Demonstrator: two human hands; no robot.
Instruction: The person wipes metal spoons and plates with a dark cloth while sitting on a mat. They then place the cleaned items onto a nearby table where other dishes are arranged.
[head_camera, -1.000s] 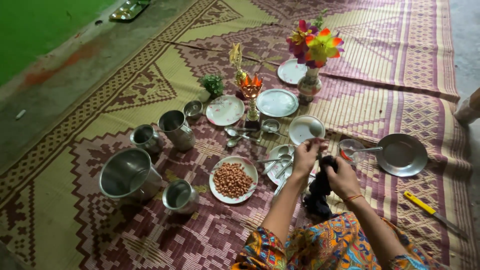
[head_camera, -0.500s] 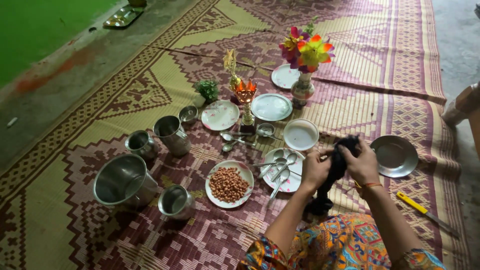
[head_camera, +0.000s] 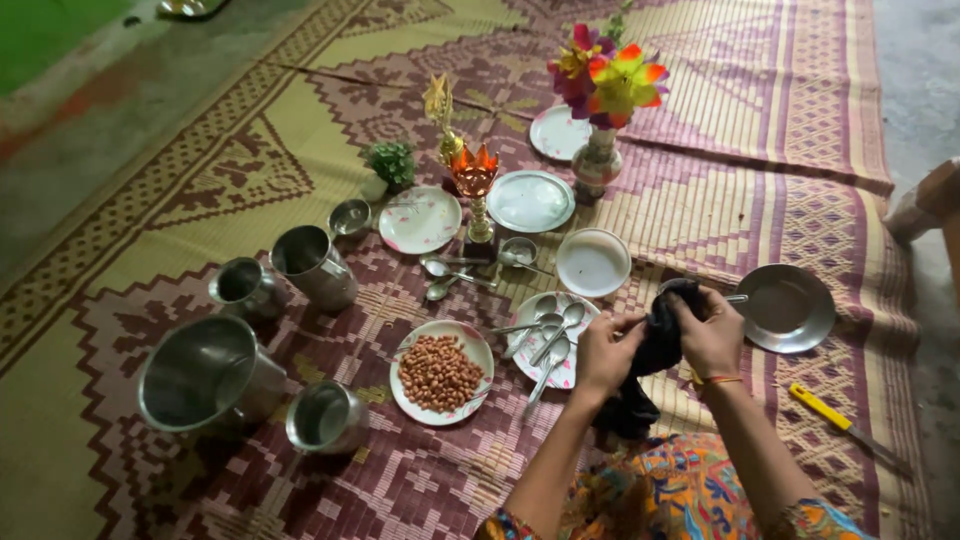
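Currently: left hand (head_camera: 606, 352) and right hand (head_camera: 712, 335) both clamped on a black cloth (head_camera: 650, 355), held above the woven mat (head_camera: 700, 200), between the spoon plate (head_camera: 545, 340) and steel plate (head_camera: 790, 308).

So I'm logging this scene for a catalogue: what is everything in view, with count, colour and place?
mat: one, purple and tan, under everything
steel cups: four, silver, left
small bowls: two, steel, by the plates
plates: six, white, centre
peanuts: pile, brown, on the near plate
spoons: several, steel, on and beside the plates
lamp stand: one, orange top, centre
vase: one, bright flowers, back
plant: one, green, back left
steel dish: one, silver, right
tool: one, yellow handle, right
cloth: one, black, held by both hands
left hand: on the cloth
right hand: on the cloth
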